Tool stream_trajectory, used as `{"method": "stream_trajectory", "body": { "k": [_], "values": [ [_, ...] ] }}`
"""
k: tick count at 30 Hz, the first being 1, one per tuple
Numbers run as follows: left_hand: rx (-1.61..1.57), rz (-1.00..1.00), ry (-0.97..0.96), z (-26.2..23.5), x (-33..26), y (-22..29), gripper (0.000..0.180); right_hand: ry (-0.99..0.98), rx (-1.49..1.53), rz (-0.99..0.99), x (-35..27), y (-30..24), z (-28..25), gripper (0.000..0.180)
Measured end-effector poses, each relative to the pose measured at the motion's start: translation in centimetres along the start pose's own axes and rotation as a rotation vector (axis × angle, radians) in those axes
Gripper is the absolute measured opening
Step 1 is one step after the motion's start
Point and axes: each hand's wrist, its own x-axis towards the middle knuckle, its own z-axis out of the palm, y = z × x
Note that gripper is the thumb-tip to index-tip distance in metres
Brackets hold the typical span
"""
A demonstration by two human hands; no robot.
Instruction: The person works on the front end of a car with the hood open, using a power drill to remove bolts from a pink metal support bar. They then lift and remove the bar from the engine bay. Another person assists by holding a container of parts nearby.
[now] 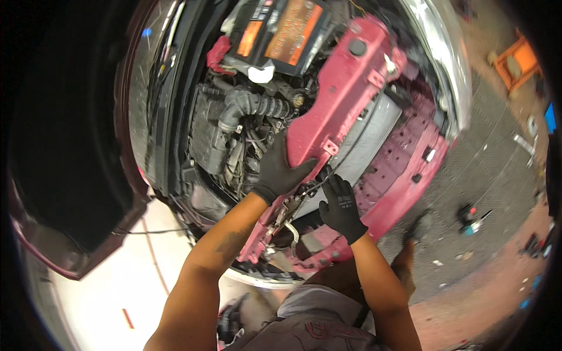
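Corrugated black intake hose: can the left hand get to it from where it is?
Probably yes. The left hand rests on the red radiator support panel, and the corrugated hose lies just beyond its fingertips, nothing visibly between.

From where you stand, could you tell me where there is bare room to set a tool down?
The flat red crossmember is bare between the left hand and the black round cap. The grey floor, right of the stripped red front panel, is mostly open. It is crowded behind the crossmember, around the ribbed black hose and battery.
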Motion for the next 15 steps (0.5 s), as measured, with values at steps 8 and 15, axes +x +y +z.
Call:
{"method": "stream_trajectory", "body": {
  "k": [8, 15],
  "values": [
    [-0.014, -0.124, -0.086, -1.4, -0.5, 1.2, 0.088, 0.009, -0.203, -0.248, -0.5, 2.1, -0.9, 0.051],
    [-0.008, -0.035, -0.007, -0.8, -0.6, -0.2, 0.089, -0.019, -0.259, -0.227, -0.2, 0.2, -1.5, 0.041]
  ]
}}
